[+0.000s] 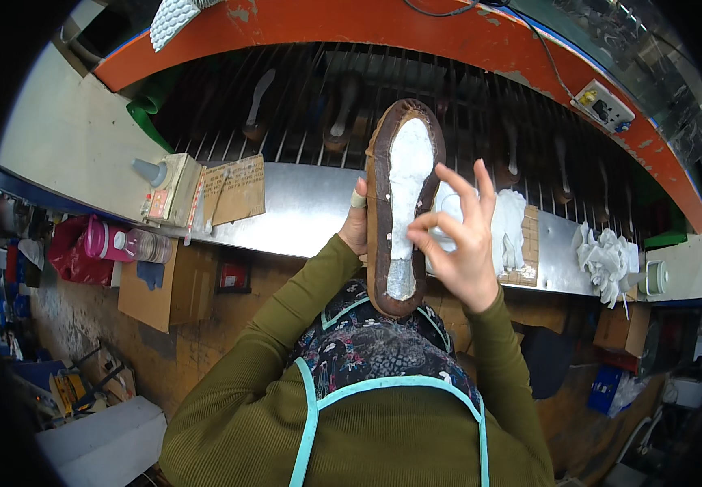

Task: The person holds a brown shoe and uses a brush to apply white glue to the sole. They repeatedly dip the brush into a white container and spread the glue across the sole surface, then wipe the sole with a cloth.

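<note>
Upright in front of me is a brown shoe upper (379,211), its underside facing me. A white filler piece (410,154) covers most of the middle of that underside, and a grey strip (400,280) shows at the heel end. My left hand (356,227) grips the shoe by its left side, thumb up along the edge, with a pale wrap on the thumb. At the white piece, my right hand (468,247) has its thumb and forefinger pinched together, other fingers raised. Whatever may be between those fingertips is too small to make out.
Behind the metal ledge (302,195), several shoes rest on a rack of metal rods (286,97) beneath an orange arch (351,32). Cardboard (239,191) and a small box (174,191) lie at left. White gloves (510,231) and more gloves (606,261) are at right.
</note>
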The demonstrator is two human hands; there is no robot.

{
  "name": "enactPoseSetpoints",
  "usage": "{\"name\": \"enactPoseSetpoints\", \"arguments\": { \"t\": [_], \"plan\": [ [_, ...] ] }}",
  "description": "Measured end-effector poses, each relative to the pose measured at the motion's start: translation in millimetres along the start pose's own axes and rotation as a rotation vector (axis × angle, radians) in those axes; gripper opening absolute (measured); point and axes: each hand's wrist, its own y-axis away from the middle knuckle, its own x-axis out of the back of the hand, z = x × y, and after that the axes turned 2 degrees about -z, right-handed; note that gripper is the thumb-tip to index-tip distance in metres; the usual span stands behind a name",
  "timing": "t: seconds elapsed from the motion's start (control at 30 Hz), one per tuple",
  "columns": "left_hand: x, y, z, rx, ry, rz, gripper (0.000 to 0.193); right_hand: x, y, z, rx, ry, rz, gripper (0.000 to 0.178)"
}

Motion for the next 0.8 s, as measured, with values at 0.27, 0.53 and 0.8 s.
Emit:
{"name": "enactPoseSetpoints", "arguments": {
  "t": [0.27, 0.53, 0.8],
  "plan": [
    [3, 0, -1, 0.014, 0.010, 0.024, 0.102, -9, 7, -11, -0.005, 0.132, -0.188, 0.011],
    [2, 0, -2, 0.010, 0.009, -0.023, 0.103, 15, -5, -4, -0.008, 0.006, -0.333, 0.013],
    [5, -5, -4, -0.033, 0.032, -0.051, 0.102, 2, 7, 5, -0.018, -0.017, -0.167, 0.034]
  ]
}}
